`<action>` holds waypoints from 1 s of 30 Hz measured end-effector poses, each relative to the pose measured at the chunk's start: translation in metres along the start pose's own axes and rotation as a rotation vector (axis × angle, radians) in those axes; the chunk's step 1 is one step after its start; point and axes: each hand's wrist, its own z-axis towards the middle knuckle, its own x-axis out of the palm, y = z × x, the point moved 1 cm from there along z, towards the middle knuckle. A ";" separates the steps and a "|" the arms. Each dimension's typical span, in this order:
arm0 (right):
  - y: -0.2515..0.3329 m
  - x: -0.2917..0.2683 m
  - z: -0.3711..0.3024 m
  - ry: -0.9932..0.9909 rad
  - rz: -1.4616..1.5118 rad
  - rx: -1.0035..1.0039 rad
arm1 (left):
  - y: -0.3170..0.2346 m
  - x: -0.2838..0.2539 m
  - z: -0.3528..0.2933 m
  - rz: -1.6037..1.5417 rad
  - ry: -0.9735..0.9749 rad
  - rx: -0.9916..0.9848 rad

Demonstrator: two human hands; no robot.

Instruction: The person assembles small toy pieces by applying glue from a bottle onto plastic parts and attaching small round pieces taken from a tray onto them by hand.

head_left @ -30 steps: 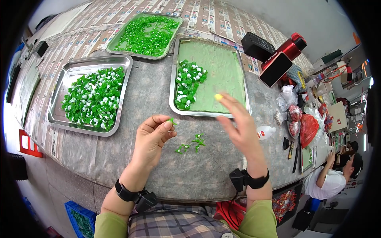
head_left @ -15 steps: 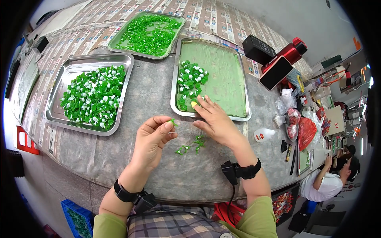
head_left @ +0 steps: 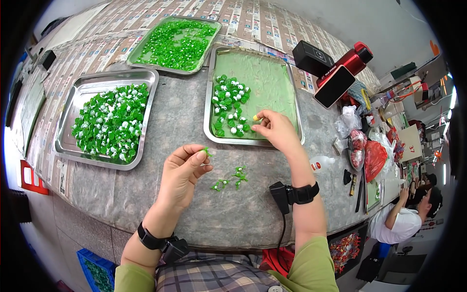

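Note:
My left hand (head_left: 181, 171) pinches a small green plastic piece (head_left: 206, 152) between thumb and fingertips, above the grey table cover. My right hand (head_left: 279, 131) is over the near part of the green-lined metal tray (head_left: 238, 141), thumb and forefinger drawn together. A yellow covering shows on one of its fingertips; anything pinched there is too small to make out. Beside those fingers, along the tray's left side, lie green pieces with white eye-like balls (head_left: 230, 92). Several loose small green pieces (head_left: 239, 176) with pale specks rest on the table between my forearms.
To the left, a metal tray (head_left: 150, 104) holds a heap of green-and-white pieces (head_left: 108, 121). Behind stands another tray (head_left: 214, 41) of small green pieces. On the right are a white bottle (head_left: 322, 162), a phone (head_left: 334, 86), a red flask (head_left: 354, 58) and plastic bags (head_left: 375, 159).
My right hand has lifted off the tray's near edge and its spread fingers have drawn into a pinch. More eyed pieces now show where it was. The left hand still pinches its piece.

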 end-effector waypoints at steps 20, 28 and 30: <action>0.048 0.022 -0.092 0.082 0.771 -0.104 | 0.015 0.008 -0.007 0.180 0.279 -0.087; 0.049 0.025 -0.098 0.081 0.741 -0.074 | 0.014 0.009 -0.010 0.387 0.251 -0.063; 0.048 0.026 -0.098 0.123 0.889 -0.007 | 0.013 0.010 -0.010 0.407 0.238 -0.055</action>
